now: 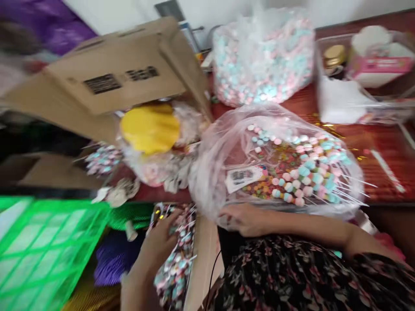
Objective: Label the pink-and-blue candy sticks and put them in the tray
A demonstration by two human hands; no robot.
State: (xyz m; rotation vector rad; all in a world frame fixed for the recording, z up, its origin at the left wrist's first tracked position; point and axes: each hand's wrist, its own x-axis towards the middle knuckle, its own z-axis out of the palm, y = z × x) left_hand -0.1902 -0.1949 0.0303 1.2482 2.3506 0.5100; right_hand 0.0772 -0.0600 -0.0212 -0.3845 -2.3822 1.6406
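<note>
An open clear plastic bag [210,164] lies on the red table, holding white-stemmed skewers of pink, blue and white balls [304,177], loose small coloured pieces and a white label [243,177]. My right hand [243,219] rests at the bag's near edge, its fingers closed on the plastic. Lower left, my left hand [162,233] reaches over a cardboard box [204,259] filled with more of these ball skewers [177,272]. Blur hides whether its fingers hold anything.
A big bag of pink and blue balls [262,65] stands behind. An open carton [123,65] and a yellow round item [149,127] are at the left. Green mesh crates [48,250] sit lower left. A clear container [337,99] is at the back right.
</note>
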